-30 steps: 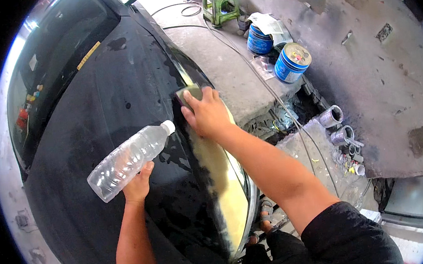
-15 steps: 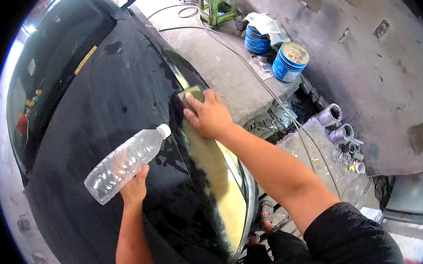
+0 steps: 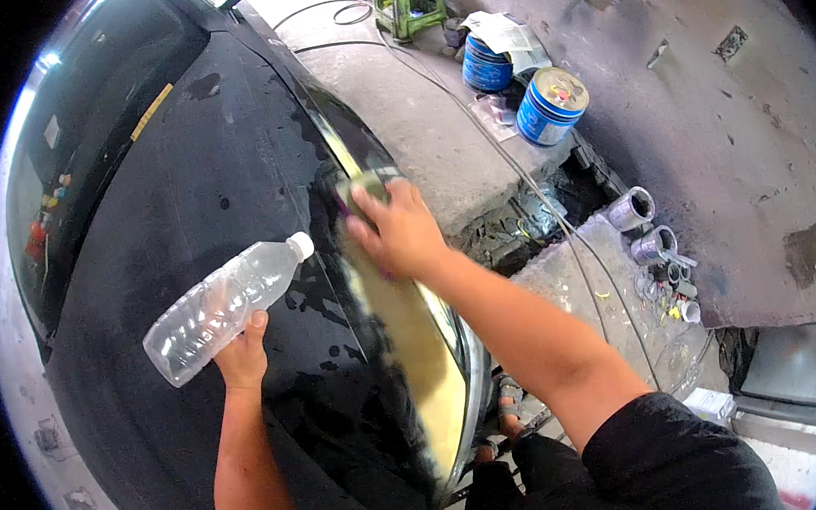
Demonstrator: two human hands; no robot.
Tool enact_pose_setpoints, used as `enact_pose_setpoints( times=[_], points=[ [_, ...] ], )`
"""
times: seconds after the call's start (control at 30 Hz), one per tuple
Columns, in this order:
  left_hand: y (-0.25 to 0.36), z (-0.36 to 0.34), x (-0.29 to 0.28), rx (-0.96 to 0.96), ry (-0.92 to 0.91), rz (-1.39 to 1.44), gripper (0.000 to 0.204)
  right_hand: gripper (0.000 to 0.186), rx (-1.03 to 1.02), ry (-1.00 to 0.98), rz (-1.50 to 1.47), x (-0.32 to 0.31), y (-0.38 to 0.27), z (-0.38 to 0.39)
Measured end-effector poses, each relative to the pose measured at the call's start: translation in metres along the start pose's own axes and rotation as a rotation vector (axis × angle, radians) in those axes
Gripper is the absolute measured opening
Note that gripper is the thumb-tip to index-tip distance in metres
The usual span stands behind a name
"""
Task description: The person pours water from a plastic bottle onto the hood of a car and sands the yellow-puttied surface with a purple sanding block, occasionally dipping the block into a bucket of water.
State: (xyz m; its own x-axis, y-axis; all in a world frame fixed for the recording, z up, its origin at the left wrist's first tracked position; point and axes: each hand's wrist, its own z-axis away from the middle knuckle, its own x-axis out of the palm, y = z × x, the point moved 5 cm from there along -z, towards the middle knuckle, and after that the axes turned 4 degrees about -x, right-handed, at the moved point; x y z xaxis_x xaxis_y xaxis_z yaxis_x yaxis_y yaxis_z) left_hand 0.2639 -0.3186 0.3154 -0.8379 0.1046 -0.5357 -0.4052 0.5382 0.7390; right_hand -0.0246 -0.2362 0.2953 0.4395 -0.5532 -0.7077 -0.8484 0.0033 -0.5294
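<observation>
My left hand [image 3: 242, 356] grips a clear plastic bottle [image 3: 261, 278] with a white cap, held tilted over a wet black car panel [image 3: 143, 237]. My right hand [image 3: 396, 227] is closed over an olive sanding block with a purple edge [image 3: 366, 189], pressed on the panel's right side and slightly blurred. Under and below that hand runs a long pale yellow patch [image 3: 434, 402] with blurry dark borders, along the curved edge. Water spots show on the black surface.
A car window [image 3: 67, 186] is at left. Beyond the panel are a concrete ledge [image 3: 367, 95], hoses, a green stool [image 3: 409, 4], two blue buckets [image 3: 550, 114], a broken pit, several small cans [image 3: 631, 209] and a stained wall [image 3: 726, 153]. My feet show below.
My left hand and the bottle have moved a little to the left. My right hand with the block has shifted slightly downward over the last half second. The view has shifted slightly.
</observation>
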Motion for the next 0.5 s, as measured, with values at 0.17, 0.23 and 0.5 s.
enact_pose_setpoints(
  times=[0.17,0.23,0.5],
  points=[
    [0.000,0.003,-0.019,-0.046,-0.005,0.109,0.074,0.056,0.050,-0.161,-0.088,-0.033,-0.030,0.179],
    [0.001,0.001,-0.017,-0.057,-0.020,0.196,0.074,0.058,0.035,-0.151,-0.084,-0.036,-0.031,0.174],
    [-0.007,-0.006,-0.001,-0.014,-0.058,0.165,0.076,0.046,0.058,-0.056,0.011,0.001,-0.007,-0.001]
  ],
)
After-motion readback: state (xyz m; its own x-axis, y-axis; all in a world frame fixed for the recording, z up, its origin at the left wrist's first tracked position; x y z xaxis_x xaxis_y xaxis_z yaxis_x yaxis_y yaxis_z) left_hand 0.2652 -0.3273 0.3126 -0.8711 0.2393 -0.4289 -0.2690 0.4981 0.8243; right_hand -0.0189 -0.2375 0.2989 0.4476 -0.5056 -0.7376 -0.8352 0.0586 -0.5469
